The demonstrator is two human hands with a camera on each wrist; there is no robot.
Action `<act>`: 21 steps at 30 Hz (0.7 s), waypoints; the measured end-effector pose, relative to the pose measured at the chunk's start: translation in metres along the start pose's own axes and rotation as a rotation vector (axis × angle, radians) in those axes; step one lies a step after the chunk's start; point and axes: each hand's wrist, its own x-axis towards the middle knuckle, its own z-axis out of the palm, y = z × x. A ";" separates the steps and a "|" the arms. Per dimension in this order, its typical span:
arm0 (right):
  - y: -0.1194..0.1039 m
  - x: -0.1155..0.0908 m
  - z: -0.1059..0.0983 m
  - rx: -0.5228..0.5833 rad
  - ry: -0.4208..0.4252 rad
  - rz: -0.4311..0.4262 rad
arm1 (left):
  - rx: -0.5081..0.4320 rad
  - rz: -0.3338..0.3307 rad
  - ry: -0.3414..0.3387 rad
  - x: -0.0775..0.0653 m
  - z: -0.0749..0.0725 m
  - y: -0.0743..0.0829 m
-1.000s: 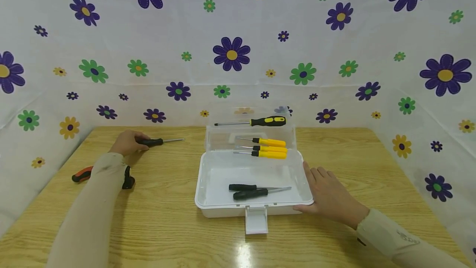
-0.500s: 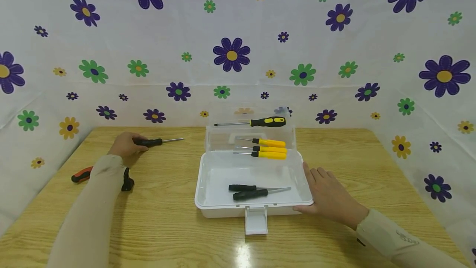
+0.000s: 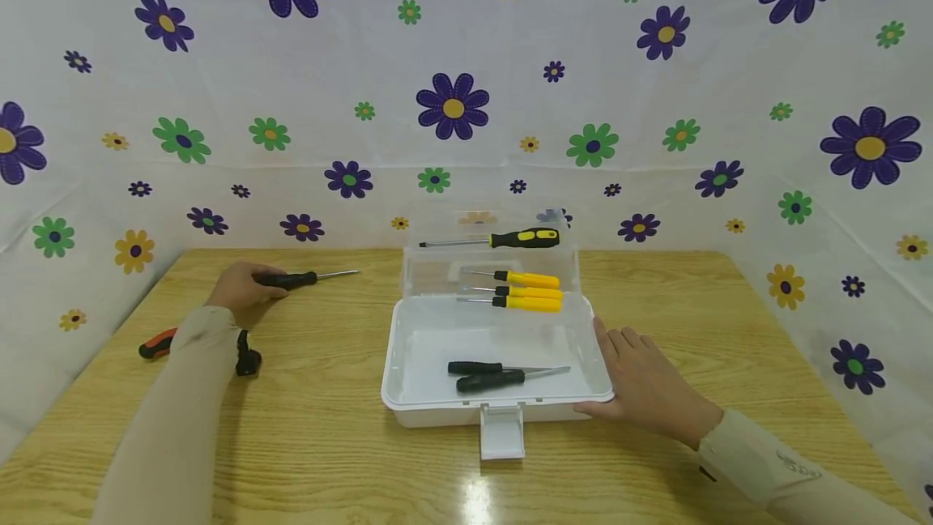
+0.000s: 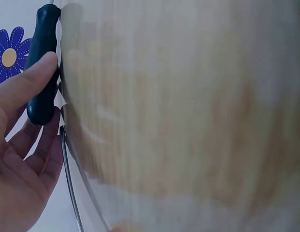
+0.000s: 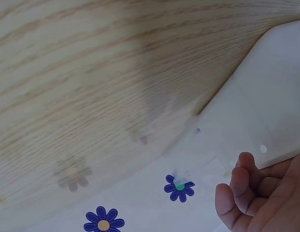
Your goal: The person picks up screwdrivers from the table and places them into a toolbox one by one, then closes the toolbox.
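Observation:
At the back left of the table, my left hand [image 3: 240, 286] pinches the black handle of a screwdriver [image 3: 289, 280]. Its metal shaft points right. In the left wrist view the thumb presses on that handle [image 4: 42, 82], with the fingers behind it. A white toolbox [image 3: 394, 371] stands with its clear lid raised. Two black-handled screwdrivers [image 3: 490, 382] lie inside it. My right hand [image 3: 645, 383] grips its front right corner, thumb at the front and fingers along the side. The right wrist view shows bent fingers [image 5: 241, 193] beside the white wall.
Three yellow-handled screwdrivers [image 3: 532, 304] and a larger black-and-yellow screwdriver [image 3: 525, 239] show at the raised lid. A red-and-black handle [image 3: 156, 344] is partly covered by the left sleeve; a black piece [image 3: 249, 360] shows on its other side. A flowered cloth [image 3: 452, 31] hangs behind.
My left hand and the screwdriver in it have shifted very slightly left. The right hand and the toolbox hold their place.

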 end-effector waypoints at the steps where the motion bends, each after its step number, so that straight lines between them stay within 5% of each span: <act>1: 0.000 0.000 0.000 -0.002 0.002 -0.001 | -0.004 -0.005 -0.004 0.000 0.000 -0.001; 21: 0.002 -0.001 0.002 -0.011 0.017 -0.024 | -0.079 -0.045 0.005 -0.005 0.001 -0.007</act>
